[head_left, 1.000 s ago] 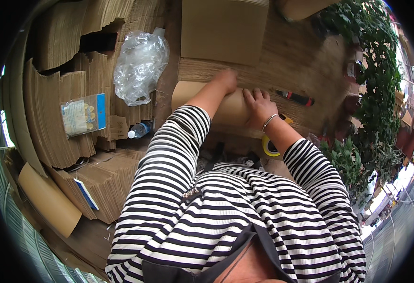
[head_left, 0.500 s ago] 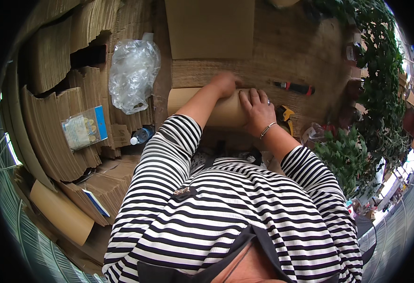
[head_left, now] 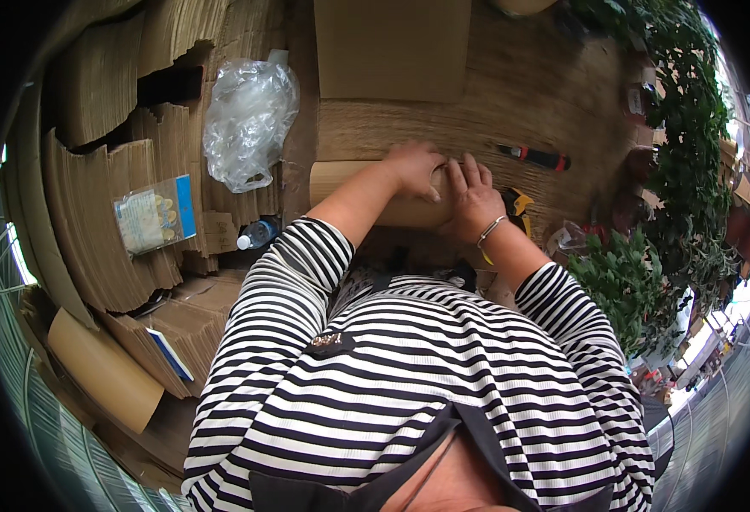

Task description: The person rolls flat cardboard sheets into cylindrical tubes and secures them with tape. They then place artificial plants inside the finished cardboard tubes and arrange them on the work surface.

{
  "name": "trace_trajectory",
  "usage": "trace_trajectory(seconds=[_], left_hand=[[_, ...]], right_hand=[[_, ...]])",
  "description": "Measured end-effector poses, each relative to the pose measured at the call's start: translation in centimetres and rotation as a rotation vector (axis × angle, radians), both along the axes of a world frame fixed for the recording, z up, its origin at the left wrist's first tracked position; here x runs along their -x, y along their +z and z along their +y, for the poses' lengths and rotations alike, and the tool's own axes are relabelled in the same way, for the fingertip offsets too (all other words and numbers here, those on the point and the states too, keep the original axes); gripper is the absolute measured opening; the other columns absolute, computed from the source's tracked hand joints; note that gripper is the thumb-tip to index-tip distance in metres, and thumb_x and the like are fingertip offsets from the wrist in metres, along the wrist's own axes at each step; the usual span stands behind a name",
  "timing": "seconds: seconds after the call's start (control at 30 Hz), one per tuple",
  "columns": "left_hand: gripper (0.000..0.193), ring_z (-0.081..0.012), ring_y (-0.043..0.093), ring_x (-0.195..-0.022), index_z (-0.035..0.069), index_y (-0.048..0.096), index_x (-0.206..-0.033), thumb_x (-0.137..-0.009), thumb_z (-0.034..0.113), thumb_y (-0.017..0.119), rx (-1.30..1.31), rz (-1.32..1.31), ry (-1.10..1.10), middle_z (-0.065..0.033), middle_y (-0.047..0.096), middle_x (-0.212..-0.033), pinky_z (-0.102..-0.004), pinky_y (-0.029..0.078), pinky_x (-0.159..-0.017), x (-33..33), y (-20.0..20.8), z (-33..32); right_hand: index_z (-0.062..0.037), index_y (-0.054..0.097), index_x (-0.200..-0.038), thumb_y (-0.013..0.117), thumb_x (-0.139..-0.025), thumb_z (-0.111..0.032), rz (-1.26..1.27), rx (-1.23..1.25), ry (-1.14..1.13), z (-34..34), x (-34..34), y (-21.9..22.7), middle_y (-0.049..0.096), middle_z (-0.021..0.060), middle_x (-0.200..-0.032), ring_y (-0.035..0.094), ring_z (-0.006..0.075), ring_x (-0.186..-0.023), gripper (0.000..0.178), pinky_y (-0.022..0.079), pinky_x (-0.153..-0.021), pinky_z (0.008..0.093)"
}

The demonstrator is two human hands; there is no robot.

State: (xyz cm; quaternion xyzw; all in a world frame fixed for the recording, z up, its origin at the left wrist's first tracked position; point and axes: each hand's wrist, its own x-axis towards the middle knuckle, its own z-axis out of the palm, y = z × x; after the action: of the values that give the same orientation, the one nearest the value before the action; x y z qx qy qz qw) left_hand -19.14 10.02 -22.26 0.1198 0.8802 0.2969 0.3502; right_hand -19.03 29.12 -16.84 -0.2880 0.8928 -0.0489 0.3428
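A curved, rolled sheet of brown cardboard [head_left: 405, 212] lies on the wooden table just in front of me. My left hand [head_left: 415, 167] bends over its top near the right end, thumb and fingers curled on it. Close beside it, my right hand [head_left: 477, 205] grips the right end, fingers over the upper side; the thumb is mostly hidden. A red and black utility knife [head_left: 537, 158] lies on the table beyond my right hand. By my right wrist sits a yellow and black tape measure [head_left: 518, 205], partly covered.
A flat cardboard sheet [head_left: 392, 51] lies at the far side. Stacked cardboard [head_left: 106, 230] fills the left, with a crumpled clear plastic bag [head_left: 251, 124], a small packet [head_left: 154, 215] and a water bottle [head_left: 259, 233]. Leafy plants [head_left: 691, 136] line the right.
My left hand has gone from a closed, blurred fist over the roll to bent fingers on it, nearer my right hand. The right hand stays at the roll's end.
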Motion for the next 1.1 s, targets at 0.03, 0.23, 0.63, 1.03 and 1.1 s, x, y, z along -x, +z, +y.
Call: trace_trajectory(seconds=[0.03, 0.23, 0.63, 1.03, 1.1], left_hand=[[0.074, -0.0352, 0.051, -0.127, 0.011, 0.064, -0.129, -0.065, 0.042, 0.086, 0.020, 0.002, -0.014, -0.0114, 0.058, -0.134, -0.0460, 0.045, -0.106, -0.2, 0.4, 0.2], [0.063, -0.0333, 0.055, -0.120, 0.013, 0.068, -0.122, -0.067, 0.039, 0.085, 0.038, 0.204, 0.123, -0.0086, 0.063, -0.124, -0.0500, 0.046, -0.100, -3.3, 1.1, 0.9], [0.044, -0.0253, 0.059, -0.122, 0.005, 0.058, -0.131, -0.089, 0.000, 0.070, -1.503, -1.044, 1.435, -0.0096, 0.062, -0.129, -0.0407, 0.049, -0.106, -18.9, -9.8, 7.5], [0.056, -0.0269, 0.059, -0.121, 0.000, 0.058, -0.129, -0.075, -0.007, 0.072, -1.142, -0.656, 1.159, -0.0116, 0.063, -0.124, -0.0414, 0.052, -0.103, -3.7, -0.9, 1.3], [0.061, -0.0244, 0.059, -0.121, 0.002, 0.058, -0.132, -0.074, -0.002, 0.078, -1.032, -0.449, 1.040, -0.0104, 0.063, -0.127, -0.0404, 0.052, -0.100, 1.9, -1.5, 0.4]], right_hand=[[-0.0104, 0.027, -0.156, 0.094, -0.052, -0.040, -0.027, -0.017, -0.012, -0.1, 0.6, 0.1, 0.029, 0.0175, -0.160, 0.035, 0.0444, -0.141, 0.128, 0.041, -0.111, 0.0494], [-0.0053, 0.029, -0.154, 0.094, -0.053, -0.044, -0.169, -0.130, 0.116, -1.0, 2.4, -1.8, 0.038, 0.0187, -0.156, 0.039, 0.0454, -0.139, 0.126, 0.039, -0.115, 0.0463], [-0.0064, 0.041, -0.146, 0.097, -0.046, -0.042, -0.269, -0.182, 0.223, -1.6, 5.8, -3.5, 0.047, 0.0208, -0.149, 0.046, 0.0508, -0.131, 0.120, 0.044, -0.109, 0.0521], [-0.0020, 0.030, -0.149, 0.096, -0.048, -0.029, 0.148, 0.453, -0.426, 4.2, 5.2, -4.1, 0.042, 0.0231, -0.148, 0.042, 0.0421, -0.136, 0.124, 0.037, -0.116, 0.0440], [-0.0037, 0.037, -0.142, 0.093, -0.052, -0.018, 0.182, 0.640, -0.515, 3.3, 8.9, -2.3, 0.050, 0.0224, -0.139, 0.049, 0.0411, -0.129, 0.107, 0.044, -0.107, 0.0441]])
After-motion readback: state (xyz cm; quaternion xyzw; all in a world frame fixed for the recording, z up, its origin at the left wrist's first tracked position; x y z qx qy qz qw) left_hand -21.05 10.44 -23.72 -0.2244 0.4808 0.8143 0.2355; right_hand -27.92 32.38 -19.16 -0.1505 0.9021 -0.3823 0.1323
